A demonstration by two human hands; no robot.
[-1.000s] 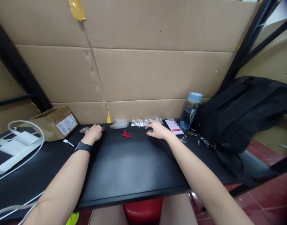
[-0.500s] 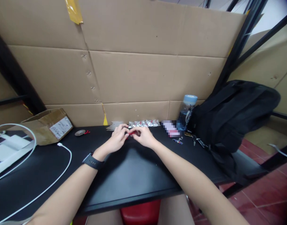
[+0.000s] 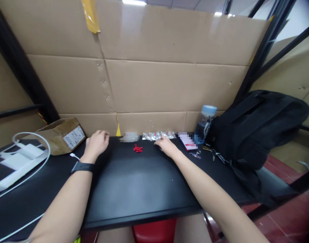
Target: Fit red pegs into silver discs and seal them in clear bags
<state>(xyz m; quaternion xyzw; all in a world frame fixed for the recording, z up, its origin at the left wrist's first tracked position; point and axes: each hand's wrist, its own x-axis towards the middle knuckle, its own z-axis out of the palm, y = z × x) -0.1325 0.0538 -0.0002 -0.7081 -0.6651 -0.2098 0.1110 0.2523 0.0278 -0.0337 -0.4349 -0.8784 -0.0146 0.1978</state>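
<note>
A small tangle of red cord (image 3: 137, 148) lies on the black table (image 3: 134, 189), between my hands and touched by neither. My left hand (image 3: 97, 143) is at the left, beside the cardboard box, with its fingers curled; whatever they hold, if anything, is hidden. My right hand (image 3: 165, 145) rests near the table just in front of a row of silvery packets (image 3: 154, 136), its fingers bent downward and partly hidden. Left of those packets lie some clear plastic bags (image 3: 129, 137).
An open cardboard box (image 3: 60, 136) and a white power strip (image 3: 30, 167) with cables stand at the left. On the right are a phone-like pink item (image 3: 187, 141), a small trinket (image 3: 195, 155), a water bottle (image 3: 205, 125), keys (image 3: 213, 156) and a black backpack (image 3: 255, 125).
My hands have moved apart, the left one toward the box and the right one toward the silvery packets. The red cord they held now lies on the table. The view has shifted slightly.
</note>
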